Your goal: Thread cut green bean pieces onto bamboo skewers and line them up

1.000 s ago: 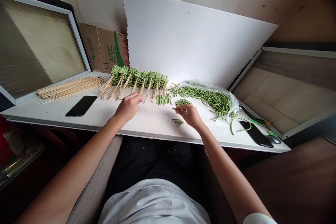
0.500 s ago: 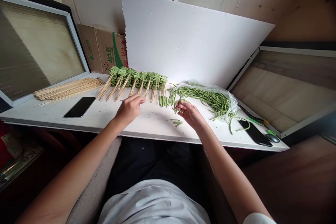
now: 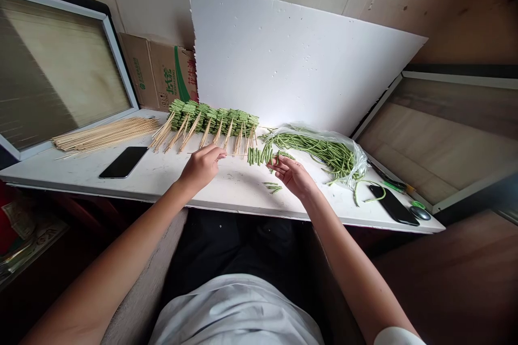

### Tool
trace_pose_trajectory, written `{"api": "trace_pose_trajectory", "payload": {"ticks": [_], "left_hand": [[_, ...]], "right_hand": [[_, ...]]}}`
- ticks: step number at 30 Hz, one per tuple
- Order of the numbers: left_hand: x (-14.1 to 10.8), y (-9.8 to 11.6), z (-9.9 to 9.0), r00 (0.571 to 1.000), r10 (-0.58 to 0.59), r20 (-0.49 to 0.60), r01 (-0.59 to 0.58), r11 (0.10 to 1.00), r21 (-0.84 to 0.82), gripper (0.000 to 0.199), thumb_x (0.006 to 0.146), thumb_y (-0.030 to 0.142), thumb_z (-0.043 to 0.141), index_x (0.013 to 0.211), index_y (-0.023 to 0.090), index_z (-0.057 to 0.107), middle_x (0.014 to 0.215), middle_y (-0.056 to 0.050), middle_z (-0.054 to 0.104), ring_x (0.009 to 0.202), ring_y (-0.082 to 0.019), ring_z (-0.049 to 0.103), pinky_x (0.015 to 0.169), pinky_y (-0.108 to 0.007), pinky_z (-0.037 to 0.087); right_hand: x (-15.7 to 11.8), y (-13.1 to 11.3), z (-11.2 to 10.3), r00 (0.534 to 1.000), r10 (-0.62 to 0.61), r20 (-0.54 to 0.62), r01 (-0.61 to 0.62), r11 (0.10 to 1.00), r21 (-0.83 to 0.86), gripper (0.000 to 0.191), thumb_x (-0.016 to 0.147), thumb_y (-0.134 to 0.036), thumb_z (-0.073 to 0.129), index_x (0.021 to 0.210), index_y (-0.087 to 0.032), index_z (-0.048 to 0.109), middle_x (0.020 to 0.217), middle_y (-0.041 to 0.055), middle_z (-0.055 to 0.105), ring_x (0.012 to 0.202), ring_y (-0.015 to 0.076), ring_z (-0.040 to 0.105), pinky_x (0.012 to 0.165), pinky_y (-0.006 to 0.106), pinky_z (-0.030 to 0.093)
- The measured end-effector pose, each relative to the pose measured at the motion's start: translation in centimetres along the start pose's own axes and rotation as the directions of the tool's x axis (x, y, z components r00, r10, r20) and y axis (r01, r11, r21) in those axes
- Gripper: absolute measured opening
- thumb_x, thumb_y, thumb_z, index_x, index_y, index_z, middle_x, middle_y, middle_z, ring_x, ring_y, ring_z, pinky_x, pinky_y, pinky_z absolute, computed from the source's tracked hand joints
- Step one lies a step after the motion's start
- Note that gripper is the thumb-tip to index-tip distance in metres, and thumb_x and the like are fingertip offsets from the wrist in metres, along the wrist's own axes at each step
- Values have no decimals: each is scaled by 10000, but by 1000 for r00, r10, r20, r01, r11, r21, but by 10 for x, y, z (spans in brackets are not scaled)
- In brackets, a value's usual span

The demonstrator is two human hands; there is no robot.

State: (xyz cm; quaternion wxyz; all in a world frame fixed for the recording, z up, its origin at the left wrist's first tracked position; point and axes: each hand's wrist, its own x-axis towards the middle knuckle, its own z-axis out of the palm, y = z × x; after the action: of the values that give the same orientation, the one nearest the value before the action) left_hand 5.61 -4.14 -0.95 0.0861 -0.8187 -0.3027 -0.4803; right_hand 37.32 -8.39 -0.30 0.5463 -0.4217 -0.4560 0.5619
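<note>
My left hand (image 3: 202,166) is closed on a thin bamboo skewer (image 3: 235,154) that points right. Several cut green bean pieces (image 3: 259,156) are threaded side by side along its right part. At the skewer's right end, my right hand (image 3: 294,173) pinches a bean piece between thumb and fingers; its exact contact with the tip is too small to tell. A few loose bean pieces (image 3: 272,187) lie on the table just below. Behind my hands, finished bean skewers (image 3: 214,118) are stacked in a row with their sticks toward me.
Bare skewers (image 3: 103,133) lie in a heap at left, beside a phone (image 3: 123,162). Long beans (image 3: 324,152) spill from a clear plastic bag (image 3: 358,159) at right. Another phone (image 3: 393,205) lies near the white table's (image 3: 226,194) right end. A white foam board (image 3: 299,59) leans behind.
Both hands and the skewer have shifted very slightly to the right. The right fingers stay at the skewer's right end, and the bean pieces sit a little differently there.
</note>
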Motion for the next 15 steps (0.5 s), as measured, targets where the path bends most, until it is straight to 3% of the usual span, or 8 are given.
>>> {"api": "trace_pose_trajectory", "payload": {"ticks": [15], "left_hand": [[-2, -1, 2, 1000, -4, 8, 5, 1000, -15, 377, 849, -59, 422, 938, 172, 706, 914, -72, 752, 881, -208, 751, 753, -312, 614]], "right_hand": [[0, 2, 2, 999, -25, -20, 24, 1000, -13, 339, 771, -503, 888, 945, -232, 783, 1033, 76, 831, 1147, 279, 765, 730, 280, 620]]}}
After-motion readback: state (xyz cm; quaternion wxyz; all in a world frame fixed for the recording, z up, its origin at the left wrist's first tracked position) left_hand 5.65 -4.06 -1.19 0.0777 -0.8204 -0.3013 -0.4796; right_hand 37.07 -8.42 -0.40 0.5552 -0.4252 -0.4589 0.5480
